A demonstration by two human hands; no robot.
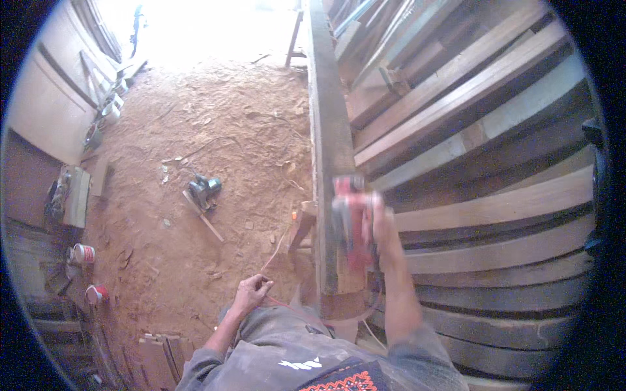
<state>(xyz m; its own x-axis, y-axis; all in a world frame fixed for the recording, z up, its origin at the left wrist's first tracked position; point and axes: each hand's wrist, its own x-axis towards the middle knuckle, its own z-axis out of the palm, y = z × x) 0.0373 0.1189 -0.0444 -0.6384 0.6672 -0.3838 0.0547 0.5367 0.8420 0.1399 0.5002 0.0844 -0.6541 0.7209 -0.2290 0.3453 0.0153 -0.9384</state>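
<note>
A long wooden beam (330,124) runs away from me, its near end close to my waist. On its top sits a red electric planer (355,225), smeared by motion. My right hand (385,228) grips the planer from its right side, fingers wrapped round the handle. Lower down to the left, beside my thigh, my left hand (251,294) is closed with the fingers pinched. A thin reddish power cord (279,247) passes through those fingers and continues across my lap toward the right.
A wooden trestle (303,225) stands under the beam. Many planks (495,195) are stacked along the right. A circular saw (205,189) and a wood strip lie on the shavings-covered floor (241,156). White-and-red buckets (96,294) and boards line the left wall.
</note>
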